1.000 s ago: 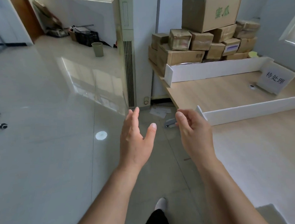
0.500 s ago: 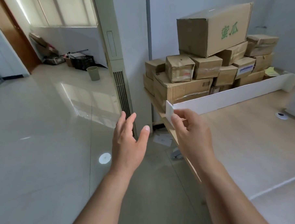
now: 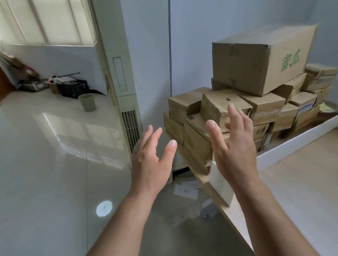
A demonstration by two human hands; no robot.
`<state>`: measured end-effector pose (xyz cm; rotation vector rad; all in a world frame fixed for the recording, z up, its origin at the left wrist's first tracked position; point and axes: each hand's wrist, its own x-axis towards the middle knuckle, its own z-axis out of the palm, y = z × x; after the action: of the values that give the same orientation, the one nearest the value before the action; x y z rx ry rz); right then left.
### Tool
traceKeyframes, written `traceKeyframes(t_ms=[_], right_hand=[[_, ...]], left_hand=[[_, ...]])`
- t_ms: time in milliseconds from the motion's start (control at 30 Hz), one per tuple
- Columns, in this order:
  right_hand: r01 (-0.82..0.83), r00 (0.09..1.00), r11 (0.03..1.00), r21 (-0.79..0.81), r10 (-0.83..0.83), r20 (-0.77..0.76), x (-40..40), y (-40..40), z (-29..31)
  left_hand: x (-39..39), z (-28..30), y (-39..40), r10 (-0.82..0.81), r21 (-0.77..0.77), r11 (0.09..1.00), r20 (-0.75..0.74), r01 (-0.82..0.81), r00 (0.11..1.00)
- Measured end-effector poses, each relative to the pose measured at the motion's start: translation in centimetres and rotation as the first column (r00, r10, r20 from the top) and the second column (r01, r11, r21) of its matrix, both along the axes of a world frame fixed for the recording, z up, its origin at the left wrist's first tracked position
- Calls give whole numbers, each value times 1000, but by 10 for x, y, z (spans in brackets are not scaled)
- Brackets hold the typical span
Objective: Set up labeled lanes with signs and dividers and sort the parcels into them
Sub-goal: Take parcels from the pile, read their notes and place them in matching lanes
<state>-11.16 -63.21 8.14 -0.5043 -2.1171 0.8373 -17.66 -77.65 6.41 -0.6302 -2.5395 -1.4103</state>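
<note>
Both your hands were spread, holding nothing. Parcel stack [image 3: 241, 113] sat at the table's [image 3: 312, 189] far-left corner, straight beyond your right hand [image 3: 232, 144]; left hand [image 3: 152, 157] was further off.

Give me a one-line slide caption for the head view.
Both open hands, left and right, reach toward stacked cardboard parcels behind a white divider.

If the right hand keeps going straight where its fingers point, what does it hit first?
Probably the small box at the front of the parcel stack; the right hand is open and its fingertips overlap it, though depth is unclear.
</note>
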Motion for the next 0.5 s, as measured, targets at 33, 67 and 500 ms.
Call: traceKeyframes(t_ms=[33, 67, 500], right_hand=[[22, 1000, 1000, 1, -22, 4, -17, -1, 5], [44, 999, 999, -2, -44, 13, -34, -2, 11], [413, 899, 911, 4, -408, 161, -145, 79, 85]], left_hand=[[-19, 6, 0, -34, -3, 999, -4, 34, 999], [-37, 11, 1, -65, -7, 998, -4, 65, 998], [-222, 77, 93, -442, -117, 894, -78, 432, 894]])
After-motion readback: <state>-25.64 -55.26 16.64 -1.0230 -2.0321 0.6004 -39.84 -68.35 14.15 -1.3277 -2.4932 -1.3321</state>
